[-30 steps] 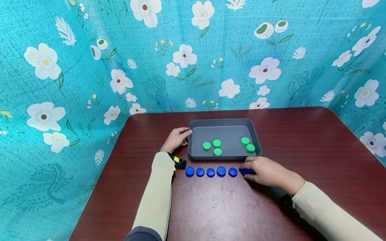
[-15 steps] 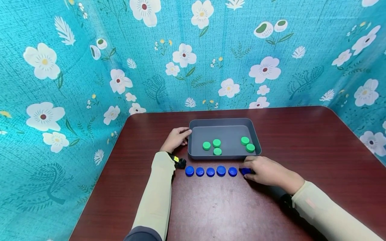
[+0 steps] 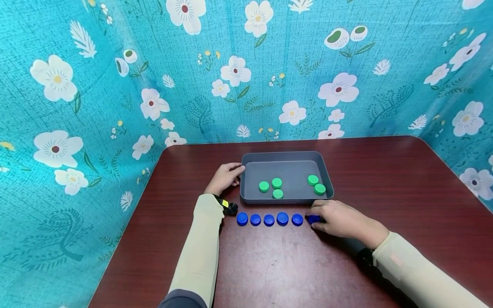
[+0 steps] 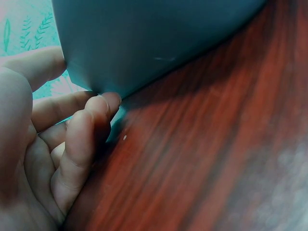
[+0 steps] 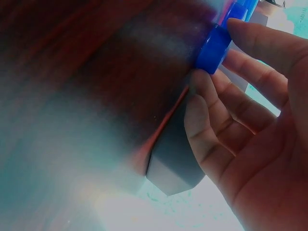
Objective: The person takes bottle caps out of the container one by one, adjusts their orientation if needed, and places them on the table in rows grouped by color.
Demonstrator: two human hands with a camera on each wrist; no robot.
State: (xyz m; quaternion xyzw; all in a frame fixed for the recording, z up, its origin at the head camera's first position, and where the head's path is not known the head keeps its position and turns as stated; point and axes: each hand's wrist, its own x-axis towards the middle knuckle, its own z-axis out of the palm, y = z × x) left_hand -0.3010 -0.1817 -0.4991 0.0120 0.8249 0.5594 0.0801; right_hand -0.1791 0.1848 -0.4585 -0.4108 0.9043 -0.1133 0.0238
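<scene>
Left hand (image 3: 225, 177) at the left end of the gray tray (image 3: 294, 171), thumb at the rim and fingers bent against the wall, grasping it. Right hand (image 3: 340, 219) just beyond the tray's near right corner; its fingers pinch a blue cap (image 5: 211, 50), located on the near side of the tray. Five blue caps (image 3: 268, 220) stand in a row on the surface (image 3: 265, 261) along the tray's near side. Inside the tray: five green caps (image 3: 276, 183), three left of centre, two by the right wall.
</scene>
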